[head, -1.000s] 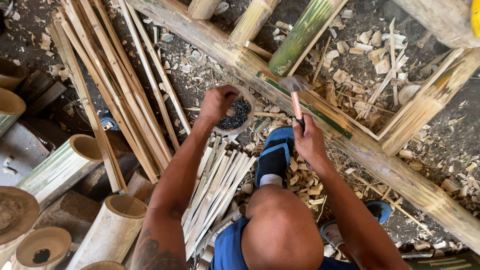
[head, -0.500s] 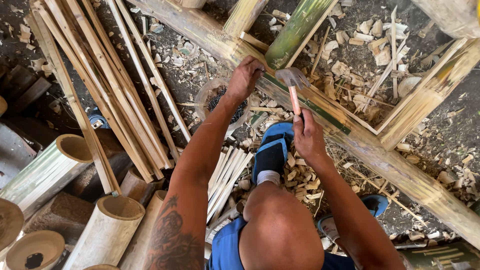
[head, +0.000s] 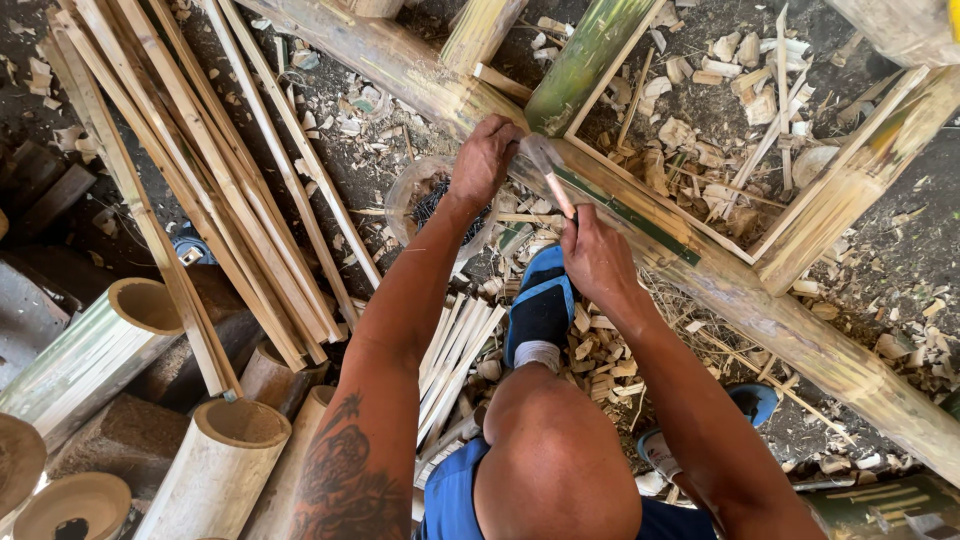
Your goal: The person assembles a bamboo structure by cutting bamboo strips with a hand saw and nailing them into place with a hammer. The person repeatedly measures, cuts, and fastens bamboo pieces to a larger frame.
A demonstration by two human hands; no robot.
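My right hand grips the wooden handle of a hammer, whose metal head rests against a thick bamboo pole lying diagonally across the ground. My left hand is pinched on that pole right beside the hammer head; whatever small thing it holds is hidden by the fingers. A green bamboo piece and a thin strip meet the pole at this spot. Just below my left wrist sits a clear plastic container with dark small pieces in it.
Long split bamboo slats lean at the left. Cut bamboo tube sections lie at the lower left. A bundle of short slats lies by my blue-shoed foot. Wood chips litter the dirt.
My left hand rose from the plastic container up to the thick pole beside the hammer. My right hand moved the hammer head closer to that spot.
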